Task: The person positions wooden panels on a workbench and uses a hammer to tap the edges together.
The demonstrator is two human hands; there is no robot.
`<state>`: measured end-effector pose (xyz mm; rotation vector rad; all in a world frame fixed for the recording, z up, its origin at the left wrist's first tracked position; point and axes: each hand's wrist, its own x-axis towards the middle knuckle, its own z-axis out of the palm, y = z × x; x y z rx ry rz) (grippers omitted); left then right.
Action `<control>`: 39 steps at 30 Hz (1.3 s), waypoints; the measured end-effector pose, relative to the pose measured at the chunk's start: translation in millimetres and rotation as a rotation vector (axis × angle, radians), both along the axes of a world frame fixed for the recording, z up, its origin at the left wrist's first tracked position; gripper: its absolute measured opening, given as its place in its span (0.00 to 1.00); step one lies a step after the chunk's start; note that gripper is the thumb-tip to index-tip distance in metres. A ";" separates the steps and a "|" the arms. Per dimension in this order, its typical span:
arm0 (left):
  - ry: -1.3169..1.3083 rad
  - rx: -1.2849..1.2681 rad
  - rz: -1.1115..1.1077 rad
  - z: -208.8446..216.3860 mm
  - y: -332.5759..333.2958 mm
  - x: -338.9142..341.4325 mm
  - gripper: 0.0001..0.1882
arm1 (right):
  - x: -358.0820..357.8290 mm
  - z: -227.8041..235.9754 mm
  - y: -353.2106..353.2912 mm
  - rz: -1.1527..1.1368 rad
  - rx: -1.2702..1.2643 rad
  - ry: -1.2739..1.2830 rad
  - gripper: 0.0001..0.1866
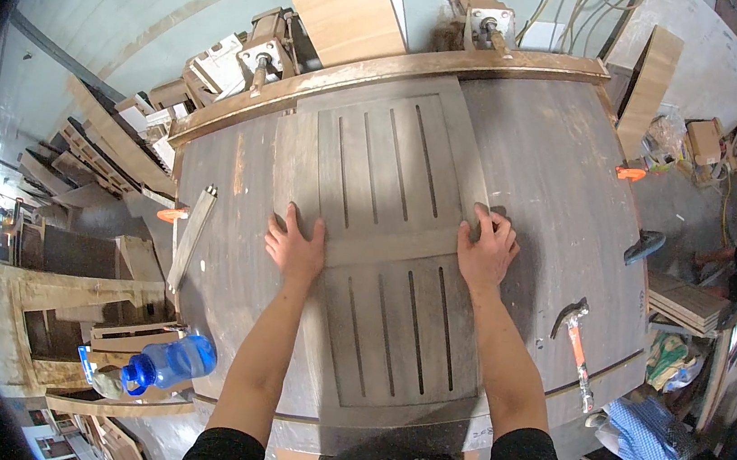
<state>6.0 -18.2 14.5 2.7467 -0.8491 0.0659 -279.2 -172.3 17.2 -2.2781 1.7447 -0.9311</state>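
Observation:
A grey-brown wooden door panel with two fields of long dark slots lies lengthwise on the worktable in front of me. My left hand grips its left side piece at mid-length, thumb on top and fingers over the outer edge. Across from it, my right hand holds the right side piece the same way, fingers bent over the edge. The undersides of the fingers are hidden. The panel's far end reaches close to the wooden rail at the back of the table.
On the worktable a claw hammer lies to the right and a narrow wood strip to the left. A blue water bottle is at the lower left. Two clamp cylinders stand behind the rail.

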 end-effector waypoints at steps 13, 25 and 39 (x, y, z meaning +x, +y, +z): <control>0.015 -0.001 0.003 4.2 -2.1 -3.0 0.39 | -0.3 -1.8 0.2 0.000 0.001 0.015 0.24; 0.040 0.140 -0.007 7.5 1.5 0.7 0.41 | -8.9 1.0 -2.9 0.046 0.122 -0.120 0.26; 0.059 -0.045 -0.198 -20.5 92.2 -33.0 0.40 | -269.6 30.4 123.4 -0.443 0.189 0.137 0.27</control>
